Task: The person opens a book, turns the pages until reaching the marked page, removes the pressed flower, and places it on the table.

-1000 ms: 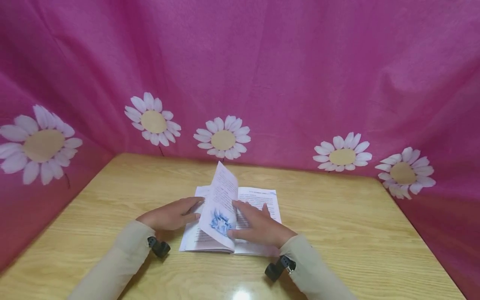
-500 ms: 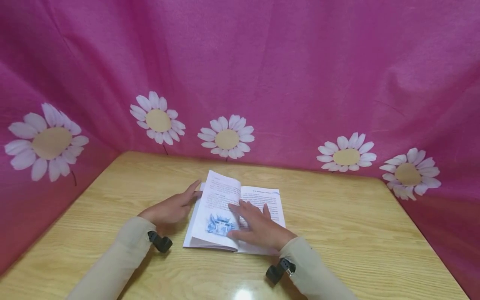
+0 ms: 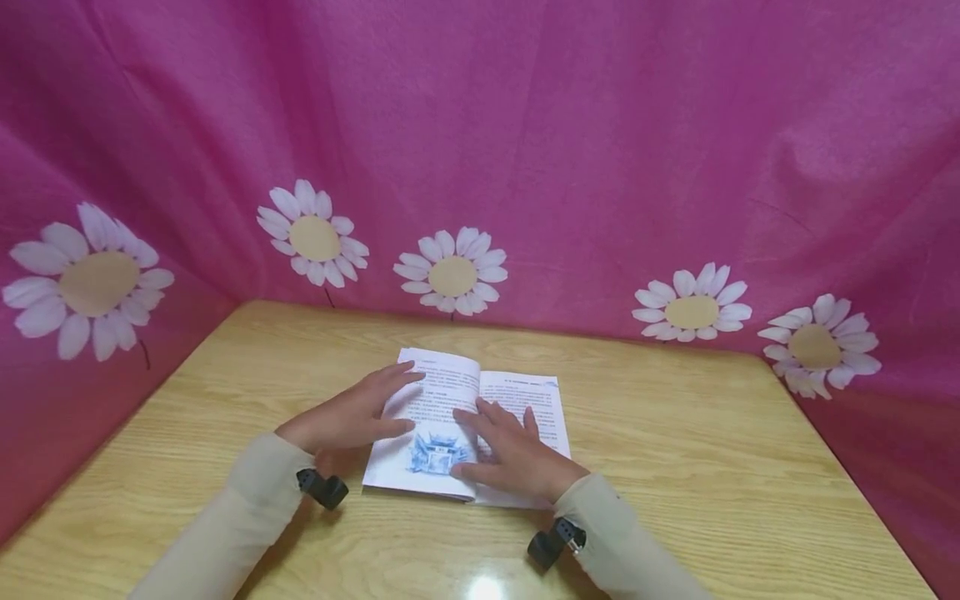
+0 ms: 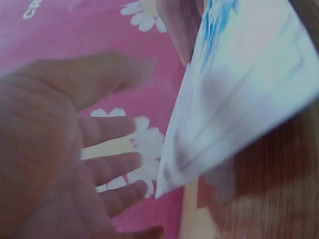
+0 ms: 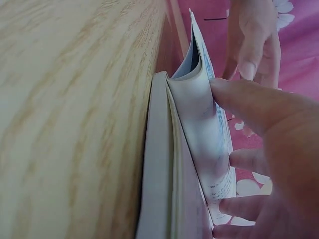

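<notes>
An open book [image 3: 420, 454] lies on the wooden table, its left page printed with text and a blue picture of a gate. In the head view my left hand [image 3: 348, 417] is over the left edge of that page, fingers spread; the left wrist view shows its fingers apart and beside the page's edge. My right hand [image 3: 517, 454] lies across the middle fold with extended fingers. Its thumb and fingertips touch the left page near the fold, as the right wrist view shows. The left pages [image 5: 192, 109] bulge up beside the fold.
The wooden table [image 3: 675, 467] extends around the book on all sides. A magenta cloth [image 3: 570, 167] with white daisies hangs behind and beside it. Small black cameras [image 3: 324, 489] are strapped at both wrists.
The raised page has come down to the left and now lies nearly flat. My left hand has moved from the book's left edge onto the page's side. The right hand stays near the fold.
</notes>
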`<state>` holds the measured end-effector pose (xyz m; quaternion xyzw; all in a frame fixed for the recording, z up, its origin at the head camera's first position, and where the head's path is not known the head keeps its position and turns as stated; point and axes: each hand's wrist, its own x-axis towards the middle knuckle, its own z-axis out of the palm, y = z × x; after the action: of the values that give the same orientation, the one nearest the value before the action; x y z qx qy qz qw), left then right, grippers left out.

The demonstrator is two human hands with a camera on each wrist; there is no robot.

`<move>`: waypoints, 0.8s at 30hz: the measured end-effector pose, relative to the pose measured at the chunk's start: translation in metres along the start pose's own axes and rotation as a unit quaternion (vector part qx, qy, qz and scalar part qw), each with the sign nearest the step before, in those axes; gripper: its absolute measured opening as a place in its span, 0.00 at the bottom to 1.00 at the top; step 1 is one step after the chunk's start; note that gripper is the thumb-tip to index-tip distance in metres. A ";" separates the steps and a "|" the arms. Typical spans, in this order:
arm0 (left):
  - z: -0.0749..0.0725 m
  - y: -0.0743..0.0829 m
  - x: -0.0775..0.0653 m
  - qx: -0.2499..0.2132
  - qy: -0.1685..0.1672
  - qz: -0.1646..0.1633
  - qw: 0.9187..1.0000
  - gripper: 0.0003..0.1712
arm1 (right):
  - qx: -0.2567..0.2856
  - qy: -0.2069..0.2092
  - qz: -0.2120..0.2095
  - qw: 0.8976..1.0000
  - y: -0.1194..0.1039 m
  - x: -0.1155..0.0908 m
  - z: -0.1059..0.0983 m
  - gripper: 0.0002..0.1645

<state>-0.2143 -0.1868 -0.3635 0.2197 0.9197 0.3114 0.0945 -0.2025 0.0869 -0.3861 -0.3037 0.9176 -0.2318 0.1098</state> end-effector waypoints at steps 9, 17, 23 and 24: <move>0.014 -0.001 0.003 0.067 -0.052 -0.018 0.996 0.53 | -0.003 0.002 -0.010 1.000 0.000 -0.001 0.000 0.46; 0.024 -0.013 0.002 0.091 -0.089 -0.056 0.990 0.52 | 0.023 -0.035 -0.003 0.999 0.007 -0.002 -0.006 0.46; 0.022 -0.007 0.003 0.106 -0.080 -0.052 0.990 0.52 | 0.020 -0.041 0.006 0.999 0.019 -0.004 -0.026 0.45; 0.023 -0.006 0.004 0.109 -0.080 -0.050 0.990 0.52 | 0.020 -0.040 0.009 0.999 0.022 -0.006 -0.029 0.45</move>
<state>-0.2128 -0.1773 -0.3853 0.2071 0.9474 0.1854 0.1587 -0.2192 0.1166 -0.3710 -0.3022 0.9104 -0.2369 0.1541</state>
